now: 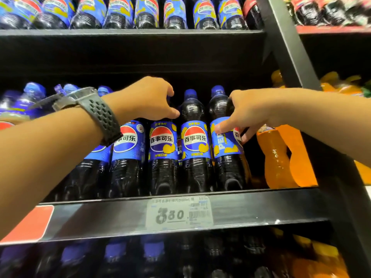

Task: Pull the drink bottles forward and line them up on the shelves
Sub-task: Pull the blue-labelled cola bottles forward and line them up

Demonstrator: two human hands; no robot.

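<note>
My left hand (147, 99) is clamped over the shoulder of a cola bottle (163, 155) in the middle shelf's (261, 207) front row; my right hand (247, 113) grips a tilted cola bottle (226, 141) at the row's right end, beside an orange soda bottle (277, 157). Full bottles probably heavy, smooth plastic likely slippery; best grabbed at the shoulder. Labels read 百事可乐, one shows "PEP". Price tag (179, 212): 3.80.

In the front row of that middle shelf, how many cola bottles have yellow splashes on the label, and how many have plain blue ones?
Yellow-splashed cola bottles: 3
Plain blue cola bottles: 2, one partly behind the left arm
Total: 5
</note>
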